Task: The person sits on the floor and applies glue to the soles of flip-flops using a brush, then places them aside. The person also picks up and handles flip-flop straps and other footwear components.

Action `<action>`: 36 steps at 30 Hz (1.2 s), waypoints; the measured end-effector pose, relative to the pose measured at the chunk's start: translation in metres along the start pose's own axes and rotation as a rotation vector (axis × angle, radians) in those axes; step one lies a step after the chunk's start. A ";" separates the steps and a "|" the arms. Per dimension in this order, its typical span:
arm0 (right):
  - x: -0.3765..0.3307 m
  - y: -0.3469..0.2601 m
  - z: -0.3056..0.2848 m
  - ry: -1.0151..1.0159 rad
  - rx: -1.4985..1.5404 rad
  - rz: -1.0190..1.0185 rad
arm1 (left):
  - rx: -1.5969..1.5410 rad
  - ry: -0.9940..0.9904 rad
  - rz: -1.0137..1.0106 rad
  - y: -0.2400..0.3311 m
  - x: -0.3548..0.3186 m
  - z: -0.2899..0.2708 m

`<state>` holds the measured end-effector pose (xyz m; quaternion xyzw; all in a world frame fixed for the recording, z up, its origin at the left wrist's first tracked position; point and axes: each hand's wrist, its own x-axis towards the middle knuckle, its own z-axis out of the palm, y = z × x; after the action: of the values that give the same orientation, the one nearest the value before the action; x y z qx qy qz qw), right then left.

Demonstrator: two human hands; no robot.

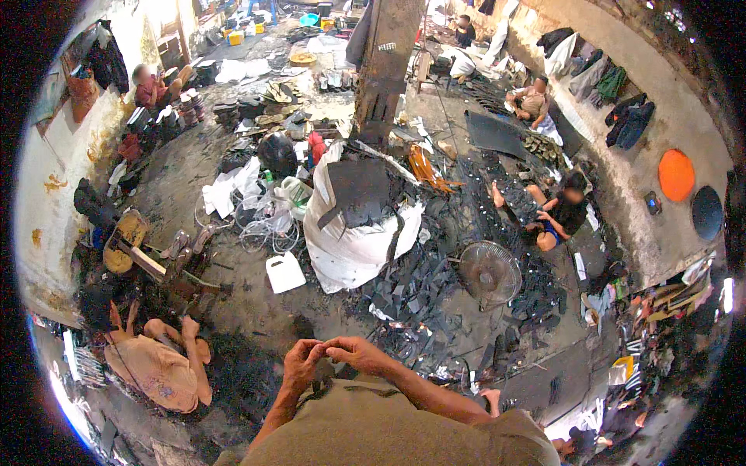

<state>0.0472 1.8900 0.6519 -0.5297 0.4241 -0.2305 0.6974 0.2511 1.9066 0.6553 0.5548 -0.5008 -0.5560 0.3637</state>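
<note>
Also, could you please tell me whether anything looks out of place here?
Yes: black scraps lie strewn over the floor around the fan, in no visible order, and a tangle of pale loops sits loose to the left of the white sack. Both look untidy rather than plainly damaged.

passage — floor left of white jug; blocked ahead — white sack; right: black scraps, fan
</note>
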 end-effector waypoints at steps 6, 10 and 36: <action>0.054 -0.016 -0.014 0.100 -0.005 0.030 | 0.051 -0.139 0.031 0.003 0.070 -0.031; 0.094 -0.040 -0.016 0.158 -0.068 0.012 | 0.039 -0.193 0.003 0.011 0.111 -0.058; 0.289 -0.133 0.028 -0.299 -0.217 0.137 | -0.104 0.116 -0.206 0.022 0.140 -0.206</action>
<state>0.2418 1.6378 0.6777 -0.6002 0.3732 -0.0541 0.7054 0.4329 1.7356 0.6651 0.6151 -0.3895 -0.5825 0.3614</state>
